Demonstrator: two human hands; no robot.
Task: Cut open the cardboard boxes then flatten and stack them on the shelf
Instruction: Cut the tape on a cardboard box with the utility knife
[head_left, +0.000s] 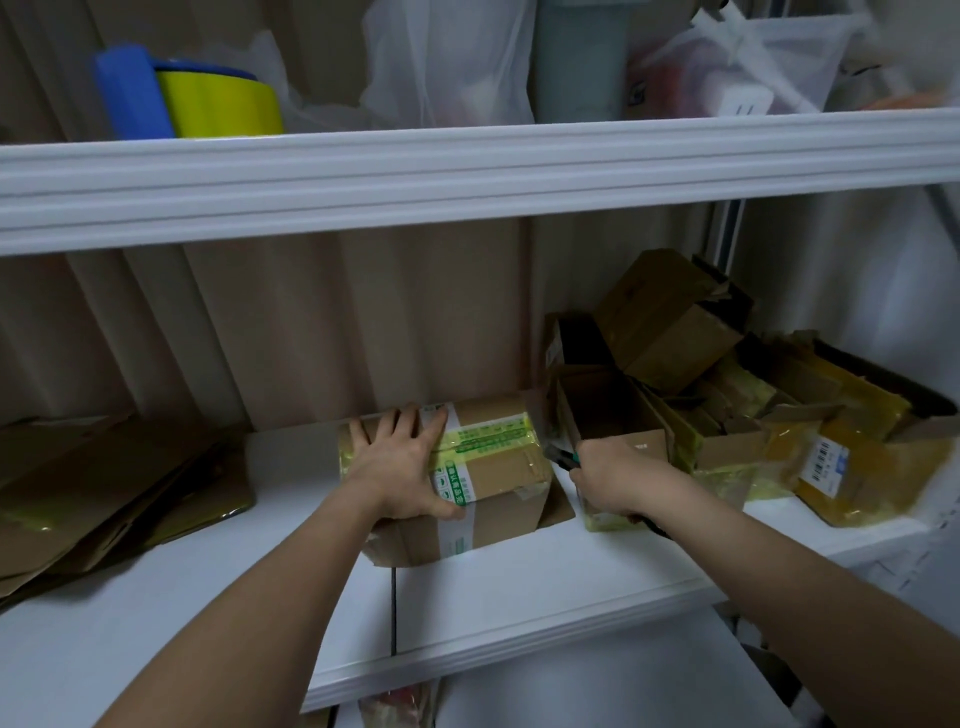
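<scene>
Two hands are in view — the left hand (402, 460) and the right hand (610, 475). One sealed box (483, 467) sits on the shelf (519, 587). One knife (563, 457). One stack of flattened cardboard (104, 493) at the left — its sheets cannot be counted. One heap of opened boxes (727, 395) at the right, at least four. One tape roll (218, 106) above.

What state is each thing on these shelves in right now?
Taped box: sealed, lying on the shelf, left hand pressing on it.
Cutter: gripped in right hand, beside the box.
Flattened cardboard: stacked at left.
Opened boxes: piled at right, not flattened.
Tape roll: resting on upper shelf.
</scene>
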